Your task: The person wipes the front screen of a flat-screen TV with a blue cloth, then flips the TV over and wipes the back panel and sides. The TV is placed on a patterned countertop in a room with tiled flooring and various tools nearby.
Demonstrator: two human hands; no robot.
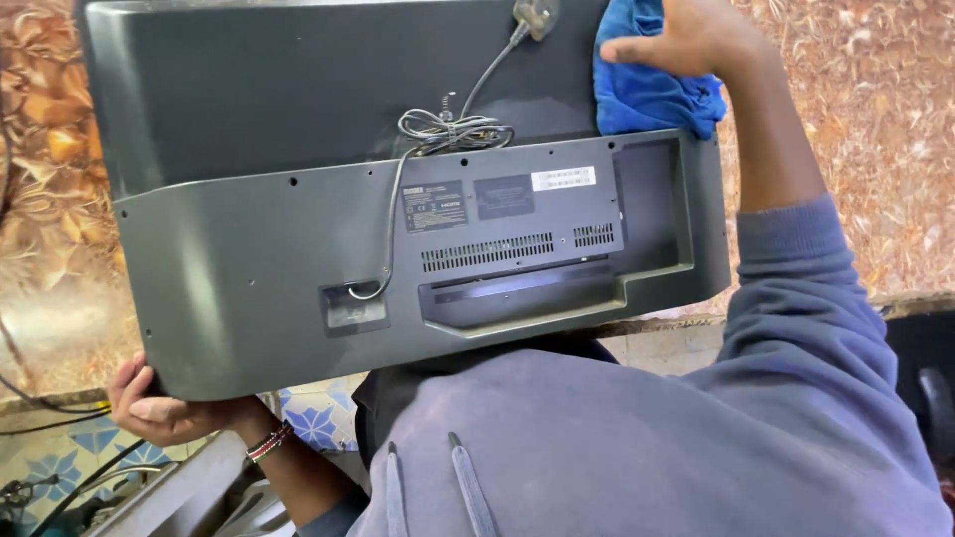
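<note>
Two hands on one flat-screen TV [298,249], back panel facing up toward the camera. Left hand [164,403] is clamped around the lower corner of the grey casing, fingers curled under the edge, thumb side against the panel; a beaded wristband [269,443] sits on that wrist. Right hand [691,35] is at the opposite end, up at the far edge of the set, pressing a blue cloth [652,89] flat against the dark upper part of the back, fingers spread over the cloth and gripping it.

Between the hands: a grey power cable [453,129], partly bundled into a loose coil near the middle of the panel. One run goes up to a pale plug [535,15] lying just beside the right hand and the cloth; the other run drops down into a recessed socket bay [353,303] closer to the left hand. Label stickers [497,197] and vent slots [487,252] sit on the raised lower section, roughly midway (text too small to matter).

TV rests tilted, its near edge over the person's lap in a blue-grey hooded top [637,447]. Beyond the right hand, a mottled brown-orange bench [875,149] surface; the same pattern shows past the left hand. Below the left hand, a blue-and-white patterned floor [313,418] and some dark loose cables [50,403].
</note>
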